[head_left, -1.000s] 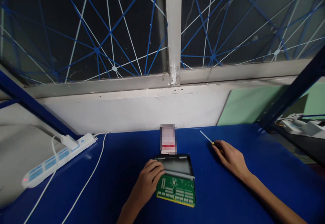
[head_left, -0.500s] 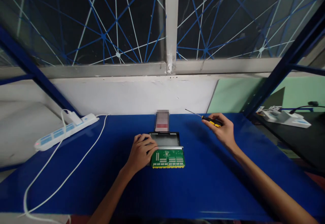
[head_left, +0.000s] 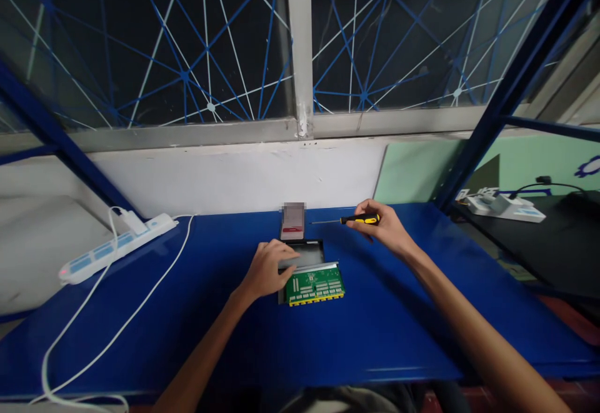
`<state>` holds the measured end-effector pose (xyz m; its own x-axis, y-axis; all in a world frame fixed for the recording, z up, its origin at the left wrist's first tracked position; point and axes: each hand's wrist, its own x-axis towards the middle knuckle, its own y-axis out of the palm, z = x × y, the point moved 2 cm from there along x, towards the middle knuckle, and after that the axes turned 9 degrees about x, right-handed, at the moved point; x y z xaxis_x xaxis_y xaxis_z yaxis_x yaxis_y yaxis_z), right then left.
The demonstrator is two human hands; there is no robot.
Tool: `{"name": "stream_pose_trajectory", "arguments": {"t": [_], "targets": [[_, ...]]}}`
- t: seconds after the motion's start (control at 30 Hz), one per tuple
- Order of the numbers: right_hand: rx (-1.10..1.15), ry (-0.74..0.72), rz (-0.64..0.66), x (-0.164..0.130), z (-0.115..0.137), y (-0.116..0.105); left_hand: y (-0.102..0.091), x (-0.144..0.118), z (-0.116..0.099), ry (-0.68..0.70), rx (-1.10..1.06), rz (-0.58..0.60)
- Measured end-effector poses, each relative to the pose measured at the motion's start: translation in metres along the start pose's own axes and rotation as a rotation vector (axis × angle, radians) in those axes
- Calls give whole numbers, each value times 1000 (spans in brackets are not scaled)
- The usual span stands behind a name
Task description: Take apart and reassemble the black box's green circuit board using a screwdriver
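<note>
Head view: your left hand (head_left: 269, 269) lies palm-down on the left end of the device (head_left: 309, 272), fingers spread loosely and flat, pressing on it rather than gripping; the fingertips reach onto the grey metal panel at its back half. The green circuit board (head_left: 316, 283) fills the front half of the device, its near edge showing a yellow row of connectors. The device sits flat on the blue table (head_left: 375, 338), near the middle, closer to the far edge.

Your right hand (head_left: 387, 228) is closed around the yellow-and-black handle of a screwdriver (head_left: 349, 219). The hand is raised a little off the table, to the right of the device and behind it. The shaft lies roughly level and points left, its tip ending near a small upright box (head_left: 293, 222) that stands just behind the device. Tip and box: cannot tell if they touch.

At far left a white power strip (head_left: 117, 247) rests across the table edge, a red lamp lit at its near end; its white cable (head_left: 107, 332) loops over the table toward you.
</note>
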<state>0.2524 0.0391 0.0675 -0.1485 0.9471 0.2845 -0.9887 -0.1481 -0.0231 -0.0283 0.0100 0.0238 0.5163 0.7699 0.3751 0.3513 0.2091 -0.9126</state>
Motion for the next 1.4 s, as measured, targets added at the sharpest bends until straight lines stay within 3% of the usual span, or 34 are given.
{"name": "stream_pose_trajectory", "arguments": {"t": [0.17, 0.23, 0.37, 0.6, 1.0, 1.27, 1.4], "targets": [[-122, -118, -92, 3, 3, 6, -1, 40, -22, -41, -187, -119], [-177, -180, -126, -2, 2, 13, 8, 50, -36, 8, -301, -92], [-315, -244, -49, -16, -2, 27, 29, 52, -53, 40, -404, -36], [-468, -314, 36, -22, -5, 38, 44, 42, -50, 23, -412, -30], [-475, -338, 86, -23, -7, 40, 41, 42, -50, 22, -377, -25], [-485, -375, 219, -22, -5, 42, 41, 40, -45, 32, -317, -73], [-432, -341, 184, -21, -11, 43, 44, 40, -45, 27, -278, -109]]}}
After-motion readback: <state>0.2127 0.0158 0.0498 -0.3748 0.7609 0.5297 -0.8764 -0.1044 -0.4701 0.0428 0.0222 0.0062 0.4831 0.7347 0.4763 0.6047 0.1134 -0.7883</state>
